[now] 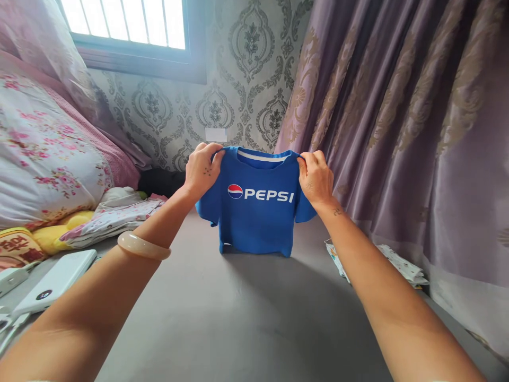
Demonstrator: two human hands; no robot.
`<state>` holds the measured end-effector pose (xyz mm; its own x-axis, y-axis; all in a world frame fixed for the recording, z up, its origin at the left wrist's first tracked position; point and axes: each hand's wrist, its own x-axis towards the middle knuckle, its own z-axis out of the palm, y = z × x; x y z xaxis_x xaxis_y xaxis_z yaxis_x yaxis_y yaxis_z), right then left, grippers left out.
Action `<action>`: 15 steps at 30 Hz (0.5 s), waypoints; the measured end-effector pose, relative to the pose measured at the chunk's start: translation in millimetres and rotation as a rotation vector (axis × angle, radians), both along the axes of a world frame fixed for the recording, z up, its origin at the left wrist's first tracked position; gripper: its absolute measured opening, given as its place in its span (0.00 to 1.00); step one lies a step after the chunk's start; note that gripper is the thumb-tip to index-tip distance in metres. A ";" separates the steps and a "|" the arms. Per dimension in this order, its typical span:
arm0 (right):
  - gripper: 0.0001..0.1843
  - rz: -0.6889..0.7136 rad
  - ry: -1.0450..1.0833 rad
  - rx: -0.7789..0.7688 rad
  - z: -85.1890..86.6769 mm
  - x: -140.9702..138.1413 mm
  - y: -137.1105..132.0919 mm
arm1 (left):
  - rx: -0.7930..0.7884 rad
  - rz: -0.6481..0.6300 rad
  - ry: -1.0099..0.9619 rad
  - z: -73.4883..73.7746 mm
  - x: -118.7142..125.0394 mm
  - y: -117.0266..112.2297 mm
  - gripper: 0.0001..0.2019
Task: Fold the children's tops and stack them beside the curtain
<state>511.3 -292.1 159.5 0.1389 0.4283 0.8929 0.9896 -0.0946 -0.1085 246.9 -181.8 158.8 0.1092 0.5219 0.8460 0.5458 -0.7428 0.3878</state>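
Observation:
A small blue T-shirt (256,223) with a white PEPSI print hangs upright between my hands, its front towards me. My left hand (202,168) pinches the shirt's shoulder on the left, near the neckline. At the opposite shoulder, my right hand (316,178) is closed on the fabric in the same way. Both sleeves droop outside the hands' grip. The hem reaches down to the grey sheet (222,323) or hangs just over it; I cannot tell which. A pale bangle (143,245) is on my left forearm.
To the left lie a floral pillow (43,143), folded clothes (115,212), a yellow plush item (59,233) and a white power bank (55,281) with cables. Folded patterned cloth (401,265) lies at right below a purple curtain (382,116). Behind stands a patterned wall (159,116).

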 end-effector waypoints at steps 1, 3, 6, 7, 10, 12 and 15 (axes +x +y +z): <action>0.21 0.010 0.001 0.004 0.6 -0.8 -2.6 | 0.011 0.004 0.006 -0.1 -1.9 -1.6 0.15; 0.21 0.032 0.007 0.004 1.7 -3.2 -9.0 | 0.028 0.016 0.018 0.1 -5.9 -5.9 0.15; 0.21 0.059 0.007 -0.003 3.3 -8.8 -22.0 | 0.045 0.024 0.027 2.0 -13.2 -17.6 0.15; 0.21 0.065 0.002 -0.004 4.0 -11.1 -27.2 | 0.048 0.023 0.030 3.1 -16.3 -23.2 0.15; 0.22 0.071 -0.018 -0.003 6.8 -19.2 -45.4 | 0.065 0.026 0.044 7.7 -28.3 -43.6 0.15; 0.22 0.083 -0.026 -0.008 9.7 -25.5 -59.1 | 0.094 0.022 0.048 11.4 -39.0 -58.4 0.15; 0.23 0.107 -0.058 -0.007 15.7 -36.9 -82.2 | 0.162 0.012 0.031 17.6 -58.5 -80.8 0.15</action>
<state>474.4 -374.2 175.3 0.0399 0.4443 0.8950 0.9987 0.0111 -0.0501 188.4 -262.6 176.5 0.1313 0.3807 0.9153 0.5651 -0.7874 0.2464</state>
